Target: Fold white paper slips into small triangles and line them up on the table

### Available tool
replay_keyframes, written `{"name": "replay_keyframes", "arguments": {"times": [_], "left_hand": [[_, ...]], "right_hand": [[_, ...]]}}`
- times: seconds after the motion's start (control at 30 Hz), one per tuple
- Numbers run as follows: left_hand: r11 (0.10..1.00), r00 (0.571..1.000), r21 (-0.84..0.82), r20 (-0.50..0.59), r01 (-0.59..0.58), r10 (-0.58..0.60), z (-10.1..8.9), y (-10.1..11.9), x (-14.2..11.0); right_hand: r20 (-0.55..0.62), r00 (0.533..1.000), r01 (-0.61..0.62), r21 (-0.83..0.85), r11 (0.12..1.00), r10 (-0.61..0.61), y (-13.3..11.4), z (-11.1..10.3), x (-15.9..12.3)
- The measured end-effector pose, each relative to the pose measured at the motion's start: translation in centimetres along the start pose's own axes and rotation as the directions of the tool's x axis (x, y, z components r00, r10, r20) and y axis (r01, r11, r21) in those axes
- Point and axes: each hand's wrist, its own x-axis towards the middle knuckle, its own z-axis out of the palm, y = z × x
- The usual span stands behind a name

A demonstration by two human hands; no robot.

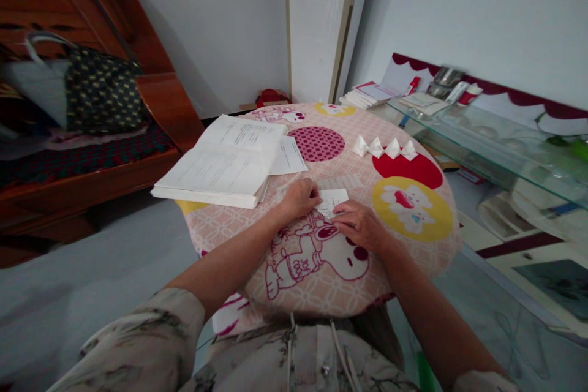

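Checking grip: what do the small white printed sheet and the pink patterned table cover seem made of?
Small white printed sheet: likely matte paper; thin, dark print, no shine. Pink patterned table cover: probably matte fabric; it drapes past the edge.

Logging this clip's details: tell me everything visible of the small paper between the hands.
The small paper is white, roughly rectangular, with dark marks too small to read. It appears to lie on the patterned tablecloth, the left grip at its left edge, the right grip over its near right part. Folds are unclear.
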Motion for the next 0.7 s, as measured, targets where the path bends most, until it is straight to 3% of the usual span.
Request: {"name": "replay_keyframes", "arguments": {"times": [0.33,0.7], "left_hand": [[0.997,1.0,0.074,0.031,-0.005,0.003,-0.13,0.19,-0.03],[0.984,0.997,0.177,0.071,0.013,-0.026,-0.19,0.45,0.0]], "right_hand": [[-0.035,0.999,-0.022,0.044,0.999,0.024,-0.01,0.25,0.08],[-0.005,0.998,0.066,-0.104,0.992,-0.067,-0.23,0.46,0.16]]}}
